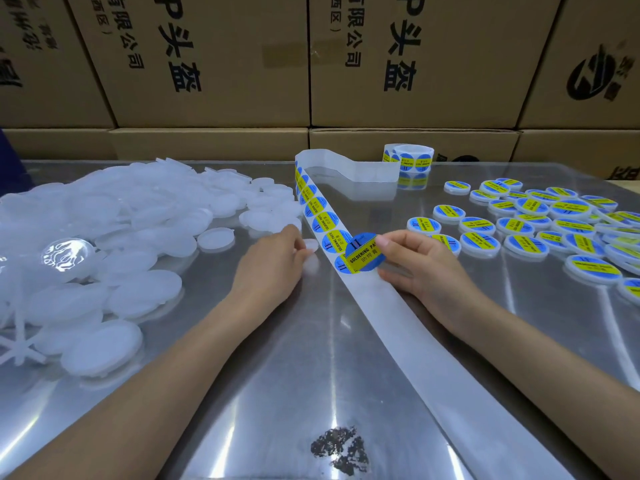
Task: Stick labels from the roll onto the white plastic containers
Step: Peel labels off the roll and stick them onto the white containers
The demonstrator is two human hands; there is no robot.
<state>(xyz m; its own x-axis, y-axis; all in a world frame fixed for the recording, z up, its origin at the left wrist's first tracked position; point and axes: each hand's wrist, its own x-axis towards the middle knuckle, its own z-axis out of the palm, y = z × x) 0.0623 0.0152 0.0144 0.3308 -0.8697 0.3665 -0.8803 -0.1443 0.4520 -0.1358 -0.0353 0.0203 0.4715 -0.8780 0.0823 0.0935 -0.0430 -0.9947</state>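
Nearest camera: dark crumbly smear (337, 448) on the shiny metal surface (277, 393), bottom centre of the frame.
Backing strip: long white paper liner (408, 341) runs diagonally from lower right up to centre, bare of labels below the hands.
Right hand (419, 268): thumb and forefinger pinch a round blue-and-yellow "soldering paste" label (363, 252), its lower edge apparently not yet off the liner.
Left hand (273, 261): fingers curl round a small white plastic container (310, 244), just left of the liner, centre of the frame.
Key relation: container lies just left of the pinched label, the liner between them; the right hand is nearer the label, so it would likely carry the label leftward across the strip.
Blank stock: heap of white round containers (104, 244), left side.
Finished stock: labelled containers (540, 216), right side.
Label roll (410, 159): upper centre, against brown cardboard boxes (214, 64).
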